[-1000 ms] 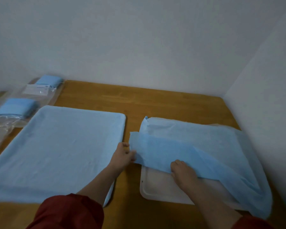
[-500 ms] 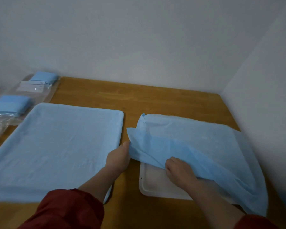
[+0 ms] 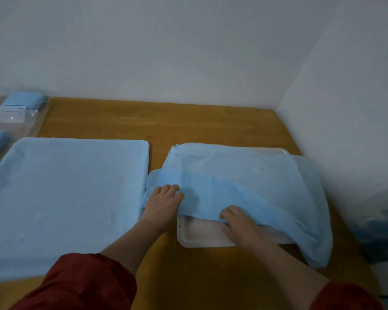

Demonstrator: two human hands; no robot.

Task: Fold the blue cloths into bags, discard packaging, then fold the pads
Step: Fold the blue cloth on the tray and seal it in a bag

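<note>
Head view, single frame.

- Blue cloth [image 3: 244, 182]: thin, crumpled, draped over a white tray [image 3: 202, 236] on the right half of the wooden bench [image 3: 166, 121]. It covers the tray's far and right parts and hangs past the right edge onto the bench. The tray's near-left corner is bare. A flap of the cloth spills off the tray's left side towards the neighbouring pad.
- Left hand [image 3: 164, 204]: at the cloth's left edge, its fingers [image 3: 173, 189] curled together and clamped on the flap. The thumb tip is hidden under the fabric.
- Right hand [image 3: 240, 224]: over the bare part of the tray, its fingers [image 3: 230, 212] curled and tucked under the cloth's near hem, gripping it.
- Blue pad [image 3: 65, 193]: large, flat, spread over the left half of the bench, just beside the tray.
- Far left: two folded blue cloths [image 3: 24, 100] in clear bags [image 3: 9, 121], partly cut off by the frame.
- Red sleeve [image 3: 87, 283] on the left forearm.
</note>
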